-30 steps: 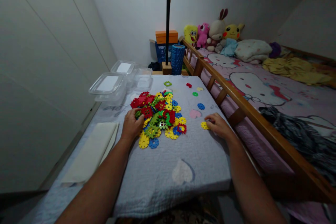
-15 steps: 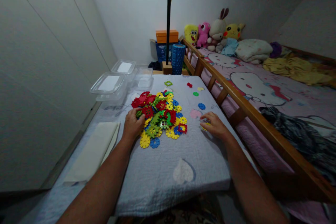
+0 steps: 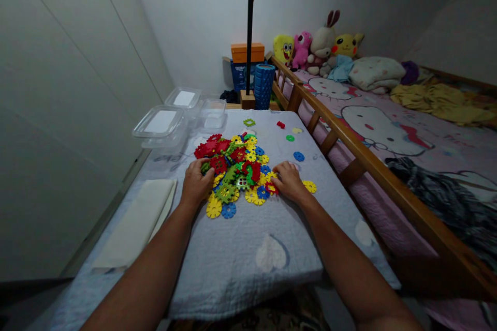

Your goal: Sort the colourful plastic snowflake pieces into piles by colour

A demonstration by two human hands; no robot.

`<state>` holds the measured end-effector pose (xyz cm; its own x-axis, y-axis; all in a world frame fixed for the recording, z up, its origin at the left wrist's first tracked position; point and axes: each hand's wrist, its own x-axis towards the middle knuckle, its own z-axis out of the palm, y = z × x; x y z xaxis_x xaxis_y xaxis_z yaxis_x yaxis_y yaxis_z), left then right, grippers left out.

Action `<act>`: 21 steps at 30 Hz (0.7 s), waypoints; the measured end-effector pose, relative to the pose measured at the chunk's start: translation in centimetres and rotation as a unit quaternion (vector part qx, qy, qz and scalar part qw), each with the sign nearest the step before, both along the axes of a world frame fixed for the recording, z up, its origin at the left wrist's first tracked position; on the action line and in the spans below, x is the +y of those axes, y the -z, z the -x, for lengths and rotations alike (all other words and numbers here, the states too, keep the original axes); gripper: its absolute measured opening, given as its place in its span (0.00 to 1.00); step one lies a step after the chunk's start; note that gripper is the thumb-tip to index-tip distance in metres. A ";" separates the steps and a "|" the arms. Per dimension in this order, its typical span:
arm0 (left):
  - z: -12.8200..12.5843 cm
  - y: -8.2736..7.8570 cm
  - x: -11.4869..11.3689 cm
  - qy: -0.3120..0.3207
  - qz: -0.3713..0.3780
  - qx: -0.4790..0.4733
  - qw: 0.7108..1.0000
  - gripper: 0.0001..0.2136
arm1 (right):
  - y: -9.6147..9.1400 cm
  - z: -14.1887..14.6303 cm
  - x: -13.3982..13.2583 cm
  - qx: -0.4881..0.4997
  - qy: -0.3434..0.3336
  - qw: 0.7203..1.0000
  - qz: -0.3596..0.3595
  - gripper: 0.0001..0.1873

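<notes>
A heap of plastic interlocking pieces (image 3: 229, 165) in red, green, yellow and blue lies mid-table. My left hand (image 3: 196, 182) rests against the heap's left side, thumb apart from the fingers, beside red and green pieces. At the right edge of the heap is my right hand (image 3: 289, 181), its fingers spread over a small red square piece (image 3: 272, 187) and yellow discs; its fingertips are partly hidden. Apart from the heap lie a yellow disc (image 3: 309, 186), a blue disc (image 3: 298, 156), a green disc (image 3: 290, 138), a red piece (image 3: 280, 124) and a light-green ring piece (image 3: 249, 122).
Clear plastic boxes (image 3: 159, 126) stand at the table's back left. A folded cream cloth or paper (image 3: 134, 225) lies along the left side. The wooden bed rail (image 3: 349, 158) borders the table on the right. A black pole (image 3: 249, 26) rises behind the table.
My right hand has moved left to the heap's edge, leaving the yellow disc on the cloth at the right. My left hand has stayed in place.
</notes>
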<state>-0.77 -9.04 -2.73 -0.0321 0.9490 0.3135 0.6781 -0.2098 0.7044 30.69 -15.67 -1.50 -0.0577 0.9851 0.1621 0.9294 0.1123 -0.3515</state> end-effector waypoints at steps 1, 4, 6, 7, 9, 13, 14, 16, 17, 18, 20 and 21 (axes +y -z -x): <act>0.0 0.0 0.0 0.000 0.000 0.000 1.000 0.20 | 0.0 -0.2 0.0 0.022 -0.002 1.000 -0.010 0.08; 0.1 0.0 0.1 0.004 0.004 0.000 1.000 0.19 | -0.3 -0.9 -0.1 0.101 -0.015 0.994 -0.032 0.03; 0.1 0.0 0.1 0.006 0.005 -0.001 1.000 0.19 | -0.8 -1.7 -0.3 0.163 -0.009 0.986 -0.032 0.04; 0.1 0.0 0.1 0.005 0.005 -0.002 1.000 0.18 | -1.1 -2.3 -0.5 0.195 0.004 0.980 -0.032 0.05; 0.1 0.0 0.1 0.004 0.002 -0.002 1.000 0.18 | -1.5 -3.8 -1.1 0.252 0.047 0.966 -0.039 0.07; 0.0 0.0 0.1 0.001 0.000 -0.004 1.000 0.18 | -1.9 -7.6 -2.2 0.305 0.129 0.943 -0.044 0.13; 0.0 0.1 0.1 0.001 0.000 -0.004 1.000 0.18 | -2.0 -8.4 -2.4 0.302 0.143 0.942 -0.037 0.13; 0.0 0.1 0.1 0.001 -0.001 -0.004 1.000 0.18 | -2.2 -9.7 -2.8 0.283 0.162 0.945 -0.017 0.12; 0.0 0.2 0.1 0.000 -0.003 -0.004 1.000 0.18 | -2.3 -10.1 -3.0 0.272 0.168 0.948 -0.004 0.12; 0.0 0.2 0.1 0.000 -0.005 -0.003 1.000 0.18 | -2.3 -10.4 -3.1 0.264 0.171 0.949 0.009 0.12; 0.0 0.2 0.0 0.001 -0.006 -0.002 1.000 0.18 | -2.5 -10.7 -3.3 0.260 0.174 0.950 0.026 0.12; 0.0 0.2 0.0 0.000 -0.005 -0.002 1.000 0.18 | -2.5 -10.8 -3.4 0.260 0.174 0.949 0.032 0.12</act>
<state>-0.81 -9.03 -2.92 -0.0331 0.9456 0.3237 0.6751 -0.2177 0.7049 41.47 -19.08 0.96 0.3437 0.9389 0.0191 0.6056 -0.2061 -0.7686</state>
